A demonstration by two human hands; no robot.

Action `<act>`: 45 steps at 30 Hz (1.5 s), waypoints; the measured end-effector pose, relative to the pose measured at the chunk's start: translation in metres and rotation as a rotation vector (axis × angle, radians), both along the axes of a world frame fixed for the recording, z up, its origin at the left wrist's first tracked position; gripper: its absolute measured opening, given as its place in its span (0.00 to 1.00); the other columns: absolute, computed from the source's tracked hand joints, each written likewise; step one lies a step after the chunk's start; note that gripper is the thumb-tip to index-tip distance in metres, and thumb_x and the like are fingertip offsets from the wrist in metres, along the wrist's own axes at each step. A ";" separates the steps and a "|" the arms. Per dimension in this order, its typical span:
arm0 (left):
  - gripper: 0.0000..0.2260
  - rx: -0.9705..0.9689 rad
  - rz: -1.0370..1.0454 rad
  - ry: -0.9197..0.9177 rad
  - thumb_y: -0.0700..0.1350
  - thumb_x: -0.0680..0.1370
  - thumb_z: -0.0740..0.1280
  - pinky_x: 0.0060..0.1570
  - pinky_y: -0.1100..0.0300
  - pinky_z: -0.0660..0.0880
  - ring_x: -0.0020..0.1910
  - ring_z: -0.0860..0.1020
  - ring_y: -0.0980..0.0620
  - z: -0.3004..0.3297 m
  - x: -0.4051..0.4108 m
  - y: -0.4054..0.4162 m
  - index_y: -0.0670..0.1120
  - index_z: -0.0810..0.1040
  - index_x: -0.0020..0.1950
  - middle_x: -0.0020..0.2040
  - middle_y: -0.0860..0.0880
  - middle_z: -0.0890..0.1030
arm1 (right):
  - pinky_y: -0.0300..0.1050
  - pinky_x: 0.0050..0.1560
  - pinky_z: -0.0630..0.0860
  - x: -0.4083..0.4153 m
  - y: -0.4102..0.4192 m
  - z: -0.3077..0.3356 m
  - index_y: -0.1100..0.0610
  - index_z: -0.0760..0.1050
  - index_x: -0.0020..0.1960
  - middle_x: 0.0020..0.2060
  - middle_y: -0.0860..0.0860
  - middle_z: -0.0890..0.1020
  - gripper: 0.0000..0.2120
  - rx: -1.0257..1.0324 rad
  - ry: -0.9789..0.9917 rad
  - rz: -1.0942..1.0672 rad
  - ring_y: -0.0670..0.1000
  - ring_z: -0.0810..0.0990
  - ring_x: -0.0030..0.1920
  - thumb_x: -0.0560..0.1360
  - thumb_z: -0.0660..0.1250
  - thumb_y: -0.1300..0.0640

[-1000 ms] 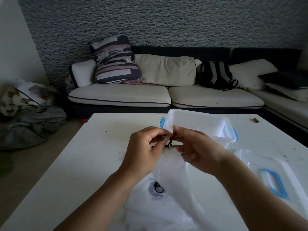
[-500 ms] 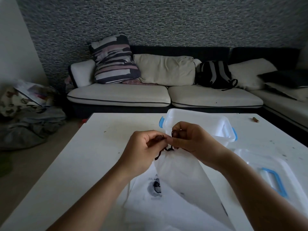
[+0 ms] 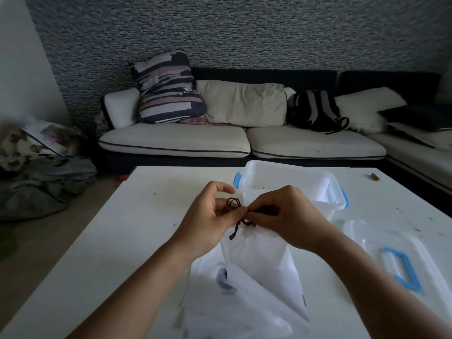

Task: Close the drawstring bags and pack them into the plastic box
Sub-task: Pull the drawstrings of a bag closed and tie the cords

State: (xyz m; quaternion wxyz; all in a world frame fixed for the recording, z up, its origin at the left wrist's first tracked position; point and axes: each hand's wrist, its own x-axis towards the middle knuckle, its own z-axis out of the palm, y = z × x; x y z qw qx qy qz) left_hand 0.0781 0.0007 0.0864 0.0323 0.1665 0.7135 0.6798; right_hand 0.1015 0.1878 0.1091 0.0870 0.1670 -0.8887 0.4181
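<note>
A white drawstring bag [image 3: 256, 255] stands lifted at its gathered neck over the white table [image 3: 122, 241]. Its dark drawstring [image 3: 234, 204] loops above the neck, with a loose end hanging down. My left hand [image 3: 208, 223] pinches the cord on the left of the neck. My right hand [image 3: 283, 218] pinches the cord on the right, fingertips meeting the left hand's. Beneath lie more white bags [image 3: 220, 289], one with a dark print. The open translucent plastic box [image 3: 293, 182] with blue clips stands just behind my hands.
The box lid [image 3: 391, 260] with a blue handle lies flat at the right. A small brown object [image 3: 374, 177] rests near the table's far right edge. A sofa [image 3: 186, 140] with cushions and a backpack stands beyond the table. Clothes are heaped on the floor at left.
The bag's neck has been drawn tighter and the bag stands more upright. A loop of cord now shows above my left fingers, and both hands have shifted slightly.
</note>
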 end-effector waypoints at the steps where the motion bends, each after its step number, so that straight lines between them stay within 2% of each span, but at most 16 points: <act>1: 0.15 0.005 -0.015 -0.006 0.37 0.76 0.73 0.46 0.57 0.76 0.39 0.81 0.51 0.001 0.000 -0.001 0.47 0.73 0.58 0.36 0.52 0.82 | 0.36 0.36 0.75 0.000 -0.001 -0.001 0.53 0.86 0.43 0.33 0.44 0.85 0.05 0.003 0.006 0.000 0.43 0.81 0.34 0.75 0.73 0.59; 4: 0.21 -0.030 -0.064 0.045 0.36 0.72 0.77 0.48 0.59 0.79 0.43 0.83 0.47 0.005 0.004 -0.006 0.48 0.74 0.60 0.41 0.47 0.84 | 0.37 0.34 0.71 -0.002 0.000 -0.003 0.53 0.86 0.42 0.32 0.48 0.83 0.07 -0.044 0.006 -0.016 0.43 0.75 0.31 0.76 0.71 0.59; 8: 0.11 -0.079 0.012 0.168 0.34 0.75 0.73 0.48 0.63 0.79 0.45 0.85 0.50 0.009 0.004 -0.009 0.45 0.81 0.54 0.43 0.48 0.86 | 0.41 0.36 0.70 -0.003 -0.001 -0.001 0.55 0.85 0.39 0.33 0.55 0.82 0.09 -0.177 -0.032 -0.013 0.45 0.73 0.33 0.77 0.70 0.60; 13: 0.06 -0.104 0.106 0.266 0.35 0.75 0.73 0.46 0.68 0.78 0.43 0.85 0.55 0.005 0.001 -0.011 0.45 0.86 0.47 0.41 0.52 0.87 | 0.45 0.39 0.68 0.000 -0.004 -0.001 0.58 0.85 0.42 0.34 0.57 0.80 0.09 -0.307 -0.124 0.078 0.49 0.73 0.36 0.78 0.68 0.60; 17: 0.06 -0.205 0.097 0.372 0.36 0.76 0.73 0.49 0.64 0.79 0.45 0.85 0.57 -0.002 0.002 -0.007 0.46 0.86 0.48 0.43 0.54 0.87 | 0.41 0.41 0.72 0.000 -0.008 -0.003 0.57 0.85 0.44 0.35 0.50 0.82 0.10 -0.353 -0.160 0.107 0.47 0.77 0.38 0.80 0.67 0.62; 21: 0.09 -0.263 0.214 0.551 0.34 0.73 0.75 0.48 0.66 0.79 0.44 0.83 0.58 0.000 0.002 -0.005 0.47 0.87 0.46 0.43 0.55 0.84 | 0.41 0.42 0.74 -0.001 -0.010 -0.004 0.56 0.84 0.43 0.36 0.50 0.83 0.10 -0.381 -0.183 0.090 0.48 0.79 0.39 0.80 0.66 0.61; 23: 0.08 -0.229 0.173 0.436 0.36 0.74 0.74 0.49 0.61 0.80 0.43 0.84 0.56 0.001 0.005 -0.004 0.50 0.88 0.46 0.42 0.52 0.86 | 0.41 0.42 0.74 -0.002 -0.010 -0.004 0.55 0.83 0.41 0.35 0.49 0.82 0.11 -0.348 -0.153 0.069 0.47 0.78 0.38 0.80 0.66 0.61; 25: 0.07 -0.145 0.082 0.225 0.41 0.75 0.72 0.50 0.56 0.79 0.45 0.85 0.49 0.003 0.009 -0.002 0.52 0.88 0.47 0.43 0.46 0.87 | 0.46 0.42 0.74 -0.003 -0.011 -0.006 0.53 0.83 0.40 0.35 0.49 0.82 0.11 -0.289 -0.096 0.046 0.48 0.78 0.37 0.80 0.67 0.60; 28: 0.06 -0.030 0.079 0.118 0.39 0.74 0.75 0.53 0.59 0.80 0.47 0.86 0.52 0.003 0.013 0.005 0.46 0.87 0.50 0.44 0.49 0.87 | 0.53 0.44 0.77 -0.004 -0.011 -0.007 0.55 0.83 0.42 0.39 0.56 0.84 0.09 -0.306 -0.085 0.045 0.52 0.80 0.40 0.79 0.66 0.59; 30: 0.06 0.020 0.121 0.079 0.38 0.73 0.75 0.50 0.61 0.80 0.46 0.86 0.52 0.003 0.013 0.007 0.45 0.87 0.50 0.44 0.50 0.87 | 0.51 0.43 0.75 -0.004 -0.011 -0.006 0.58 0.82 0.42 0.38 0.58 0.84 0.10 -0.357 -0.112 0.051 0.52 0.79 0.39 0.80 0.66 0.61; 33: 0.05 0.051 0.120 0.029 0.37 0.73 0.75 0.46 0.64 0.79 0.44 0.86 0.51 0.004 0.012 0.005 0.44 0.87 0.47 0.42 0.48 0.87 | 0.46 0.41 0.73 -0.003 -0.012 -0.005 0.56 0.82 0.39 0.34 0.52 0.82 0.12 -0.373 -0.127 0.061 0.49 0.78 0.37 0.80 0.66 0.62; 35: 0.04 0.055 0.111 0.003 0.37 0.73 0.75 0.45 0.63 0.80 0.44 0.86 0.50 0.005 0.011 0.003 0.43 0.87 0.47 0.42 0.47 0.87 | 0.45 0.41 0.75 -0.002 -0.012 -0.005 0.53 0.82 0.38 0.34 0.49 0.83 0.13 -0.336 -0.079 0.036 0.48 0.79 0.36 0.79 0.67 0.62; 38: 0.04 0.050 0.109 -0.068 0.38 0.74 0.74 0.44 0.63 0.79 0.45 0.86 0.50 0.007 0.012 0.002 0.43 0.87 0.47 0.43 0.47 0.87 | 0.40 0.40 0.76 -0.001 -0.011 -0.006 0.53 0.83 0.39 0.34 0.47 0.84 0.10 -0.199 0.059 -0.045 0.45 0.80 0.36 0.77 0.69 0.62; 40: 0.04 0.046 0.091 -0.116 0.39 0.75 0.73 0.48 0.60 0.80 0.46 0.86 0.49 0.009 0.011 0.002 0.43 0.87 0.47 0.44 0.46 0.87 | 0.34 0.37 0.72 0.000 -0.012 -0.006 0.54 0.83 0.39 0.33 0.45 0.83 0.10 -0.128 0.124 -0.076 0.42 0.79 0.34 0.77 0.69 0.62; 42: 0.05 0.127 0.033 -0.214 0.40 0.77 0.71 0.54 0.55 0.81 0.48 0.85 0.47 0.012 0.011 0.003 0.42 0.87 0.46 0.46 0.43 0.87 | 0.32 0.36 0.69 -0.001 -0.012 -0.006 0.53 0.83 0.39 0.32 0.44 0.82 0.10 -0.098 0.157 -0.089 0.42 0.78 0.33 0.77 0.69 0.62; 45: 0.09 0.269 -0.088 -0.404 0.41 0.79 0.67 0.56 0.55 0.78 0.50 0.84 0.45 0.014 0.013 0.005 0.41 0.86 0.46 0.49 0.40 0.86 | 0.35 0.37 0.72 -0.003 -0.012 -0.008 0.52 0.83 0.40 0.34 0.45 0.83 0.09 -0.031 0.195 -0.092 0.45 0.79 0.36 0.77 0.69 0.61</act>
